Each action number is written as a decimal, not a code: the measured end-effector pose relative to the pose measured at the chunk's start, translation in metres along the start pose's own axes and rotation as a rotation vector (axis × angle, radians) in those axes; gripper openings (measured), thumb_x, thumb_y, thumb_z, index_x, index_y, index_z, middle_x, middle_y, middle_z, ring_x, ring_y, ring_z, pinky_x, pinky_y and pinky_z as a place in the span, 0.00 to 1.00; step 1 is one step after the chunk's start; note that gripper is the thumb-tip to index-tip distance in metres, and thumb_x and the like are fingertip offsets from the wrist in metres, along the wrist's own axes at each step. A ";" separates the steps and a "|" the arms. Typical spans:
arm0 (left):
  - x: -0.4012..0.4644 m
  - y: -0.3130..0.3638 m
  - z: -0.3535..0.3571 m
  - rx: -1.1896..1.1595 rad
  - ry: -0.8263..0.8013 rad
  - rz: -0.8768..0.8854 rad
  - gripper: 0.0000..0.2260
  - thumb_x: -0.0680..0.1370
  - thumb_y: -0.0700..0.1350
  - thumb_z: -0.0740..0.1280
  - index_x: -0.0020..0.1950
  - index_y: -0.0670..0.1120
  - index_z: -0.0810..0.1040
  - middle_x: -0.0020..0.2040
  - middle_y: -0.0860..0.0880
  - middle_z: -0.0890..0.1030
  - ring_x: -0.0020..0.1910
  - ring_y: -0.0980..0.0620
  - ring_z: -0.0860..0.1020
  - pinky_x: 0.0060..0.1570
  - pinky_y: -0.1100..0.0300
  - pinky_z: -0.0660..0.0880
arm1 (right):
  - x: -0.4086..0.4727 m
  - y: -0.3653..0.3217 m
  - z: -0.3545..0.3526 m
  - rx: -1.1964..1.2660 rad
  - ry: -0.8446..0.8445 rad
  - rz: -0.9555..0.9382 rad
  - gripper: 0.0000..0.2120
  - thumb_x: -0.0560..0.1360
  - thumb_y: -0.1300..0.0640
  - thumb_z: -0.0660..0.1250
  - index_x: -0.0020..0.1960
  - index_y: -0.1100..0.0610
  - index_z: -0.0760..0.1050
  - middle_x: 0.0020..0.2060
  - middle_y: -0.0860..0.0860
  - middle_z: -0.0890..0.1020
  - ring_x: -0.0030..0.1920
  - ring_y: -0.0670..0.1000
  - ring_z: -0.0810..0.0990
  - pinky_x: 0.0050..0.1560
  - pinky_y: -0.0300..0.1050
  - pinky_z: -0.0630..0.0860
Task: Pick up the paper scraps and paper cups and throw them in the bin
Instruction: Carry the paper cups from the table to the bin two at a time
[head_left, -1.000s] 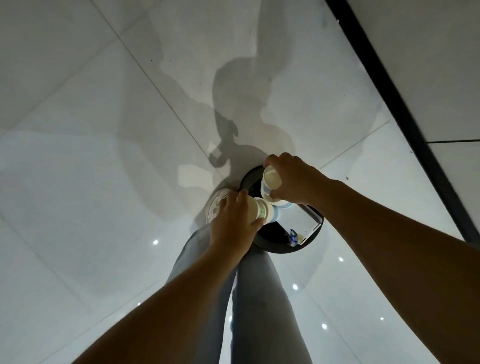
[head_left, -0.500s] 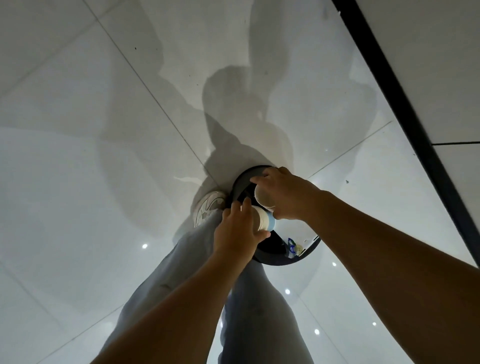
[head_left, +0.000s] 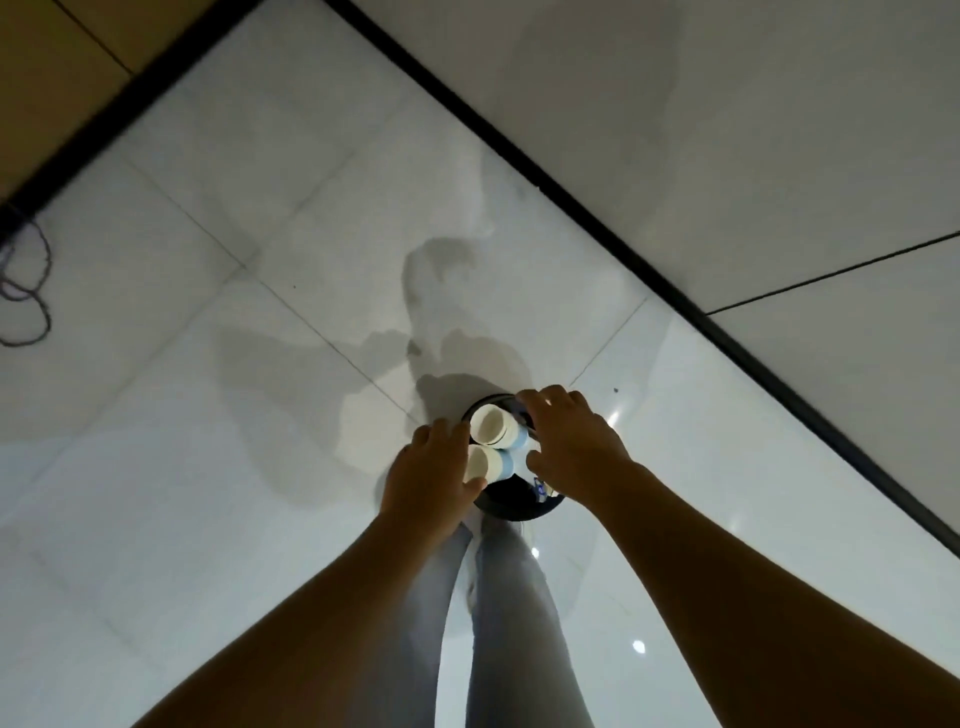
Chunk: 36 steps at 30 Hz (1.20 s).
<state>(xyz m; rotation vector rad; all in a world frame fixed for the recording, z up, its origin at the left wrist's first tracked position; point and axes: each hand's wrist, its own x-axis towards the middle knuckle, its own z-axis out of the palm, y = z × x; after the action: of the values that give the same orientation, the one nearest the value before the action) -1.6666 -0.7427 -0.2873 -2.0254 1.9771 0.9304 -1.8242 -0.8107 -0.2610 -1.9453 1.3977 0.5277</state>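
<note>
Two white paper cups with light blue bases hang over the mouth of a round black bin (head_left: 519, 513) on the floor. The upper cup (head_left: 492, 425) lies on its side just left of my right hand (head_left: 574, 447), whose fingers are spread and do not touch it. The lower cup (head_left: 483, 462) sits beside my left hand (head_left: 430, 470), between its loosely spread thumb and straightened fingers, with no clear grip on it. Some scraps show inside the bin (head_left: 541, 488) at its right side.
My legs in grey trousers (head_left: 498, 597) stand right behind the bin. The floor is glossy white tile (head_left: 208, 415). A black skirting strip (head_left: 623, 239) runs along the wall at the right. A dark cable (head_left: 26, 291) loops at the far left.
Both hands gripped a cup over the bin before. Now their fingers have spread and the cups are coming free above the opening. The camera view has swung, showing more floor and wall.
</note>
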 end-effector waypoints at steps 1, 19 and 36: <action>-0.008 0.007 -0.019 0.027 0.003 0.049 0.27 0.76 0.58 0.65 0.70 0.48 0.62 0.66 0.49 0.70 0.63 0.51 0.70 0.57 0.60 0.71 | -0.018 -0.006 -0.014 0.032 0.022 0.023 0.29 0.75 0.57 0.67 0.73 0.53 0.60 0.66 0.54 0.69 0.64 0.55 0.68 0.61 0.53 0.74; -0.101 0.070 -0.198 0.488 -0.210 0.902 0.22 0.75 0.52 0.66 0.67 0.47 0.67 0.63 0.48 0.72 0.61 0.48 0.70 0.58 0.58 0.68 | -0.227 -0.151 -0.028 0.672 0.456 0.839 0.30 0.74 0.57 0.65 0.74 0.53 0.59 0.67 0.54 0.68 0.65 0.56 0.67 0.58 0.49 0.71; -0.372 0.070 -0.065 0.955 -0.594 1.678 0.24 0.77 0.55 0.64 0.70 0.48 0.64 0.66 0.49 0.70 0.64 0.49 0.69 0.57 0.56 0.71 | -0.442 -0.352 0.204 1.234 0.753 1.614 0.31 0.75 0.55 0.64 0.75 0.51 0.57 0.70 0.53 0.65 0.67 0.56 0.66 0.60 0.48 0.70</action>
<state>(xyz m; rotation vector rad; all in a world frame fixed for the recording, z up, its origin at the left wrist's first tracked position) -1.6873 -0.4693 -0.0175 0.5820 2.5267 0.3425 -1.6332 -0.3007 -0.0072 0.3042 2.6005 -0.4991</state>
